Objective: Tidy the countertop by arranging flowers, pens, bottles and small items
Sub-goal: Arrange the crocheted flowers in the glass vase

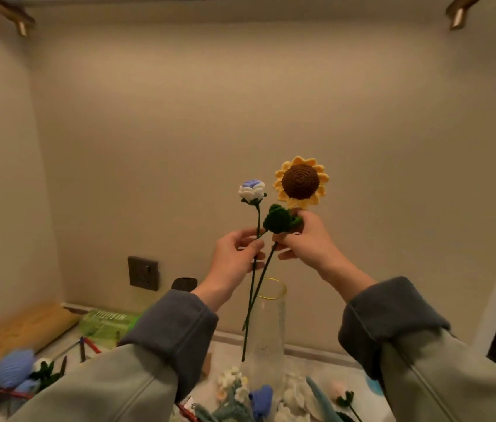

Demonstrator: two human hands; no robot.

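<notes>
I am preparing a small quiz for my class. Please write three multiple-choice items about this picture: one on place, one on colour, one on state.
1. The sunflower head is: A right of the rose; B on the counter; C on the floor.
2. The vase rim is: A red; B yellow; C black.
3. The left hand: A hangs empty; B presses the wall; C pinches the rose stem.
Key: 1 A, the right hand holds it up beside the rose; 2 B, a thin yellow ring; 3 C, fingers curl round the stem.

green bottle (105, 325) w/ white lettering, upside down, unreadable
</notes>
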